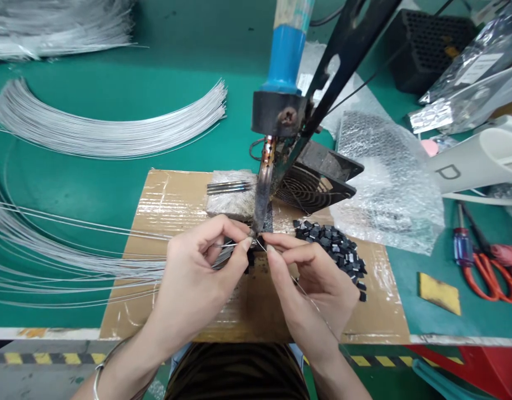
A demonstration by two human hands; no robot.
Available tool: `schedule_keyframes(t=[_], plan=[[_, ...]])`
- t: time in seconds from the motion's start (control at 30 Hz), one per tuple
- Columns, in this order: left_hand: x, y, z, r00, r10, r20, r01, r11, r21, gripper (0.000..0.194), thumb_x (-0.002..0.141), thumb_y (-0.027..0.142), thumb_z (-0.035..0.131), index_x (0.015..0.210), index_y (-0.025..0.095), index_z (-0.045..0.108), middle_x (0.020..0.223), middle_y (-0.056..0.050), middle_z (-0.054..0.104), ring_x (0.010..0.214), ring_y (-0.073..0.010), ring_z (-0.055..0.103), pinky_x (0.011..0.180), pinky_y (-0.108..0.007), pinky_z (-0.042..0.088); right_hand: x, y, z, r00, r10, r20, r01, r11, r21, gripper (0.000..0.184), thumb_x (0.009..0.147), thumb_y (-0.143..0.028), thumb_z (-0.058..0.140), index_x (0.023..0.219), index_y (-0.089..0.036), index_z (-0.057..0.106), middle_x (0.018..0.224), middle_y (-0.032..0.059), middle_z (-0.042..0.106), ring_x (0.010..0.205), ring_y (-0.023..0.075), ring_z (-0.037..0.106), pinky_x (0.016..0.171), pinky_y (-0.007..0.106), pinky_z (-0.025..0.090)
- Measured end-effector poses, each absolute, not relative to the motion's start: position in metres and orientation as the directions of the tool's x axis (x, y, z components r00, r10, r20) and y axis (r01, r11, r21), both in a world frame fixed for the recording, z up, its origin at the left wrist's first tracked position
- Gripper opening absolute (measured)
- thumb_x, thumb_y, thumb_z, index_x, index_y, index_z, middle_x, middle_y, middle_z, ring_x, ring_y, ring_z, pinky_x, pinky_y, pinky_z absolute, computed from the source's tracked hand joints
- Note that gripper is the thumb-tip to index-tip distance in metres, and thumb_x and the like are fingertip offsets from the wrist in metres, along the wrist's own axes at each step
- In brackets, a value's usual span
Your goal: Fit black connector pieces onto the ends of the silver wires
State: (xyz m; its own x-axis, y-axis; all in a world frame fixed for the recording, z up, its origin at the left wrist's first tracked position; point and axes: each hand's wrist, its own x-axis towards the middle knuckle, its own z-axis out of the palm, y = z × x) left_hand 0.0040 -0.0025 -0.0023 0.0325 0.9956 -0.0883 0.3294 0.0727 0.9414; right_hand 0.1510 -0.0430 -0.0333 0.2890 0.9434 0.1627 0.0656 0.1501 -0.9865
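A soldering iron (284, 58) with a blue handle hangs from a black stand, its tip pointing down between my hands. My left hand (201, 272) pinches a thin white wire (225, 245) between thumb and forefinger, with the wire's end close to the tip. My right hand (314, 289) is closed on a thin strand of solder wire (318, 312), which runs back over the palm toward the wrist. Its front end meets the area under the tip. My fingertips hide the exact joint there. A loose fan of white wires (126, 268) passes behind my left hand.
Small black connectors (337, 250) lie heaped on the cardboard (376, 311). A fan (314, 178) stands behind the iron, beside a wrapped block (222, 205) bearing metal rods. A wire bundle (114, 133), bubble wrap (385, 183), a yellow sponge (439, 293) and orange-handled scissors (491, 283) surround these.
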Motion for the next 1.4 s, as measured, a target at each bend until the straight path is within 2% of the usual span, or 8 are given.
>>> schedule_keyframes(t=[0.33,0.63,1.0,1.4], plan=[[0.0032,-0.0042,-0.0041,0.032,0.996,-0.085,0.331,0.069,0.941,0.010,0.086,0.017,0.071,0.078,0.023,0.072,0.086,0.000,0.078,0.080,-0.0168,0.075,0.064,-0.025,0.055,0.1499,-0.0438,-0.0356,0.282,0.940,0.192,0.094,0.172,-0.981,0.018,0.092,-0.006,0.076,0.088,-0.023,0.072,0.112,0.0021,0.083,0.103,0.0182,0.080,0.096,0.032,0.062],[0.0028,-0.0054,-0.0044,0.027,0.998,-0.062,0.349,0.049,0.936,0.011,0.087,0.017,0.071,0.078,0.023,0.072,0.088,0.001,0.077,0.079,-0.0150,0.073,0.061,-0.024,0.052,0.1495,-0.0443,-0.0369,0.275,0.935,0.225,0.126,0.197,-0.972,0.017,0.092,-0.006,0.075,0.089,-0.022,0.073,0.112,0.0050,0.083,0.103,0.0213,0.080,0.097,0.037,0.063],[0.0053,-0.0039,-0.0038,0.033,0.997,-0.068,0.364,0.052,0.930,0.011,0.088,0.017,0.070,0.078,0.023,0.071,0.085,0.002,0.076,0.073,-0.0135,0.070,0.055,-0.023,0.045,0.1500,-0.0439,-0.0381,0.272,0.936,0.224,0.123,0.197,-0.973,0.019,0.092,-0.004,0.075,0.088,-0.022,0.072,0.113,0.0032,0.083,0.104,0.0182,0.080,0.098,0.031,0.061],[0.0020,-0.0076,-0.0071,0.048,0.997,-0.057,0.402,0.033,0.915,0.011,0.091,0.019,0.069,0.081,0.023,0.070,0.090,-0.001,0.077,0.080,-0.0178,0.071,0.058,-0.028,0.047,0.1514,-0.0455,-0.0373,0.261,0.948,0.181,0.107,0.158,-0.982,0.017,0.094,-0.008,0.074,0.087,-0.023,0.070,0.111,0.0039,0.082,0.104,0.0204,0.079,0.095,0.035,0.061]])
